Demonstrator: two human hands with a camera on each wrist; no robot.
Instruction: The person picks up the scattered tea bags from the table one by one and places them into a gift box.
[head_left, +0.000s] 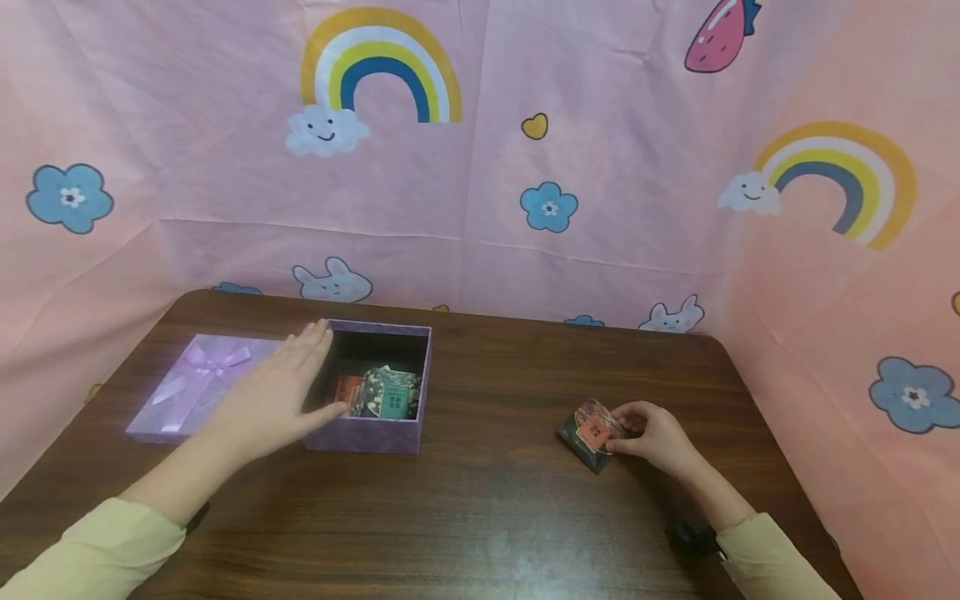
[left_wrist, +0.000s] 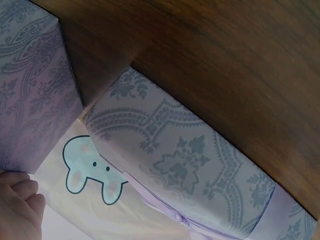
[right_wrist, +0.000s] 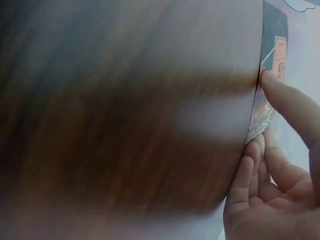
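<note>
A purple patterned box (head_left: 367, 436) stands without its lid on the left half of the table. Inside it lie several small printed packets, among them one with a green label (head_left: 393, 402). My left hand (head_left: 273, 400) is at the box's left side, fingers straight along the rim and thumb stretched over the front left corner. In the left wrist view, that hand's fingers (left_wrist: 20, 192) are beside the box wall (left_wrist: 30, 90). On the right, my right hand (head_left: 660, 437) pinches a dark packet with an orange label (head_left: 592, 431) by its edge, close to the tabletop.
The box's lid (head_left: 176, 408), topped by a lilac ribbon bow (head_left: 213, 362), lies left of the box, partly behind my left arm. A brown wooden table (head_left: 487, 500) carries everything. Pink printed cloth (head_left: 600, 167) hangs round the back and sides.
</note>
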